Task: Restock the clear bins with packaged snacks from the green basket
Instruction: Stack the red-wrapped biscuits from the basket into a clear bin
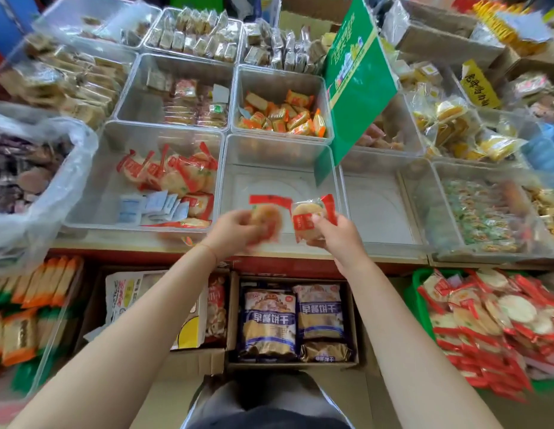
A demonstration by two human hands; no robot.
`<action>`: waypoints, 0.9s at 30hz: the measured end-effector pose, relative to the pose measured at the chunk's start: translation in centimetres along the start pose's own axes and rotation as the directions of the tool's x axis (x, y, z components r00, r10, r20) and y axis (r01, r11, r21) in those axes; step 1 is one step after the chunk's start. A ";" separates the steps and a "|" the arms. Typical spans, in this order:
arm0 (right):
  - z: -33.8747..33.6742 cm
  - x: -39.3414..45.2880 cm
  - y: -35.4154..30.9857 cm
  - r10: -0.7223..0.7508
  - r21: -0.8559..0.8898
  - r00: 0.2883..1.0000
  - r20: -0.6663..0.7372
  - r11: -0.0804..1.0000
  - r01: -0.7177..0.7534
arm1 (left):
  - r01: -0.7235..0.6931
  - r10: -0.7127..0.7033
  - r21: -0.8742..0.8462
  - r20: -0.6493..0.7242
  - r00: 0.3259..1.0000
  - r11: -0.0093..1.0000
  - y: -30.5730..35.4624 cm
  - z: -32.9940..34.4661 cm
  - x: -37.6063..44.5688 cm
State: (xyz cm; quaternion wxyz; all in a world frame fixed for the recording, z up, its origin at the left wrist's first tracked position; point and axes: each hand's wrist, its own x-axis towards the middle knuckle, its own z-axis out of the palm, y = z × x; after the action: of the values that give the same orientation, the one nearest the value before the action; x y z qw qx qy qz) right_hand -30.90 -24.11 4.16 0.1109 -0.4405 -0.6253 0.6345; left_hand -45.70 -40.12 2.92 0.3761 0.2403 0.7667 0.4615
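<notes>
My left hand grips a round cracker pack with red ends; it is blurred. My right hand grips a second red-ended cracker pack. Both packs hover over the near edge of a clear bin whose floor is bare. The clear bin to its left holds several of the same red-ended packs. The green basket sits low at the right, piled with many such packs.
A green sign leans over the bare bin's right rim. Another bare clear bin lies to the right. Bins of orange candies and other snacks stand behind. Cardboard boxes of biscuit bags sit below the shelf edge. A plastic bag bulges at left.
</notes>
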 end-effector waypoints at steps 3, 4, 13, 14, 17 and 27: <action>-0.4 3.0 0.1 -0.060 -0.200 0.998 -0.024 0.978 0.054 | -0.112 0.150 0.142 -0.292 0.944 0.983 -0.4 -1.2 3.5; -0.4 3.9 0.2 -0.094 -0.287 0.995 -0.019 0.954 0.085 | -0.115 0.187 0.230 -0.321 0.928 0.966 -0.8 -1.2 4.7; 1.6 10.9 1.7 0.064 -0.701 0.963 0.262 0.698 0.145 | -0.066 0.361 0.726 -0.259 0.896 0.685 -5.7 1.6 9.7; 1.8 11.6 1.9 0.121 -0.754 0.947 0.298 0.638 0.156 | -0.056 0.381 0.747 -0.271 0.884 0.662 -5.9 1.8 9.7; 2.8 13.3 2.2 0.245 -0.815 0.896 0.370 0.549 0.186 | -0.037 0.406 0.763 -0.302 0.862 0.645 -6.3 2.0 10.2; 3.9 14.3 2.6 0.436 -0.827 0.762 0.479 0.514 0.226 | -0.018 0.394 0.798 -0.278 0.876 0.603 -6.6 2.1 10.2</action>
State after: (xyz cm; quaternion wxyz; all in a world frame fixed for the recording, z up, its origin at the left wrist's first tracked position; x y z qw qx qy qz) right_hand -40.93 -17.49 -4.86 -0.3795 -0.2334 -0.8198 0.3597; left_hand -50.32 -34.69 -7.16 0.0009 0.3602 0.9176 0.1684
